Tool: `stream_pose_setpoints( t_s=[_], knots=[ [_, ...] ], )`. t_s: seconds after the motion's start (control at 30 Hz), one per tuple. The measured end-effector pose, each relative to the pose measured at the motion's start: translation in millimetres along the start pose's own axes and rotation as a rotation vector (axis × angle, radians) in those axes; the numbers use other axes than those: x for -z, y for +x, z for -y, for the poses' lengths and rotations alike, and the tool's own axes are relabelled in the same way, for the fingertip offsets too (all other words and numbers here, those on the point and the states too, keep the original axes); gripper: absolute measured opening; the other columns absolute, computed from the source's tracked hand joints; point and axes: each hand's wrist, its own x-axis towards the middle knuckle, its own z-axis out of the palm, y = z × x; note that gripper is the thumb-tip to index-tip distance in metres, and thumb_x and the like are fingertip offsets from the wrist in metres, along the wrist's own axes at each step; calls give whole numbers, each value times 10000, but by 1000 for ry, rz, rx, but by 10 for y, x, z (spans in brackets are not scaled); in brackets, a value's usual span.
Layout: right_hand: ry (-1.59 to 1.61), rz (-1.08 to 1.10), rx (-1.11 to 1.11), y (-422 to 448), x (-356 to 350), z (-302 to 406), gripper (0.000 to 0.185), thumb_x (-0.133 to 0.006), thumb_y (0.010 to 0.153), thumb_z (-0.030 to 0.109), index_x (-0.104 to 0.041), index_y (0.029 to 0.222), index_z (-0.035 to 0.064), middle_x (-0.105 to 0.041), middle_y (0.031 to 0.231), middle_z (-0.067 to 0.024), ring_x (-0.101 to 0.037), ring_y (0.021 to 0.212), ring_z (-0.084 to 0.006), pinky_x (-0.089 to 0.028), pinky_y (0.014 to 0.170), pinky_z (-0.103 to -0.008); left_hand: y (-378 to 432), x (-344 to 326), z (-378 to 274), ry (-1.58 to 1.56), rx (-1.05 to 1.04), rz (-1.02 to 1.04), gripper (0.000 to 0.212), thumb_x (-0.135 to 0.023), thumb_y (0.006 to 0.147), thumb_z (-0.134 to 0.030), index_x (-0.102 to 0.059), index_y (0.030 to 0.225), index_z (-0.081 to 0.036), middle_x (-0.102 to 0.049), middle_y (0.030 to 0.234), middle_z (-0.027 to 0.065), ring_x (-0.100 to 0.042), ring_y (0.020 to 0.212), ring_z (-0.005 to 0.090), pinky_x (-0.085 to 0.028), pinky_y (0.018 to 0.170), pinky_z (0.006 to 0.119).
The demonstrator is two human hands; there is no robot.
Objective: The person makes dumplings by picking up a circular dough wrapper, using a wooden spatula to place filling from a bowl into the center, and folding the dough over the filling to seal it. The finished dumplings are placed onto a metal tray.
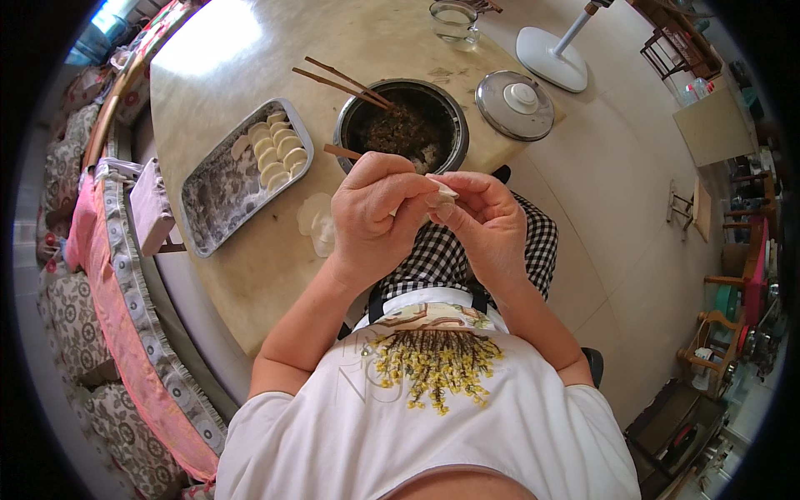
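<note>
My left hand point(381, 212) and my right hand point(484, 219) meet at the near edge of a dark pot point(459, 112), pinching a small piece of white dough, a dumpling point(442, 189), between their fingertips. Most of it is hidden by the fingers. Brown-green filling point(400, 131) lies in the pot, with two wooden chopsticks point(340, 81) resting in it. A flat wooden utensil point(342, 152) pokes out beside my left hand, which covers its rest. Round dough wrappers point(320, 219) lie on the table left of that hand. Farther left, a metal tray point(215, 240) dusted with flour holds rows of folded dumplings point(275, 150).
The table point(262, 281) also bears a metal-rimmed lid with a white knob point(515, 106) right of the pot and a glass mug point(454, 28) at the far edge. A white stand base point(550, 59) is on the floor. A sofa with patterned cushions point(78, 312) stands left.
</note>
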Motion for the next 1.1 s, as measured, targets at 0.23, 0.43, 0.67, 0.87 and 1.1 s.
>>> stream_pose_setpoints(
  t_s=[0.23, 0.43, 0.67, 0.87, 1.1],
  knots=[
    [59, 35, -161, 36, 98, 2, 136, -589, 878, 75, -591, 976, -19, -647, 909, -84, -628, 763, -107, -536, 681, -215, -25, 75, 64, 31, 19, 72, 765, -761, 663, -427, -489, 1263, -38, -508, 1204, 181, -480, 1121, 307, -425, 897, 384],
    [-124, 92, -264, -18, 120, -4, 109, -601, 871, 96, -584, 914, -2, -636, 791, -51, -620, 698, -77, -501, 574, -179, -143, 82, 177, -218, 140, 392, 644, -638, 802, -390, -458, 1268, 17, -467, 1275, 192, -439, 1186, 313, -348, 983, 394],
    [-343, 102, -239, -16, 119, -15, 178, -568, 901, 150, -563, 927, -26, -632, 751, -48, -629, 656, -97, -493, 551, -202, -476, -159, 219, -775, 739, 300, 439, -385, 964, -332, -553, 1093, 52, -619, 930, 107, -594, 880, 154, -494, 721, 250],
    [-264, 111, -9, -88, 190, -377, 368, -404, 968, 364, -547, 1015, 28, -557, 742, -19, -481, 546, -49, -418, 486, -189, -550, -211, 186, -997, 1088, 254, 401, -365, 945, -353, -565, 950, -5, -623, 789, 105, -612, 659, 167, -495, 512, 249],
    [-219, 175, -302, -155, 147, -350, 349, -370, 981, 331, -538, 983, 25, -544, 733, -26, -490, 532, -50, -389, 435, -174, -555, -225, 62, -939, 997, 287, 336, -390, 921, -271, -562, 984, 10, -585, 751, 52, -540, 585, 120, -431, 492, 221]
  ],
)
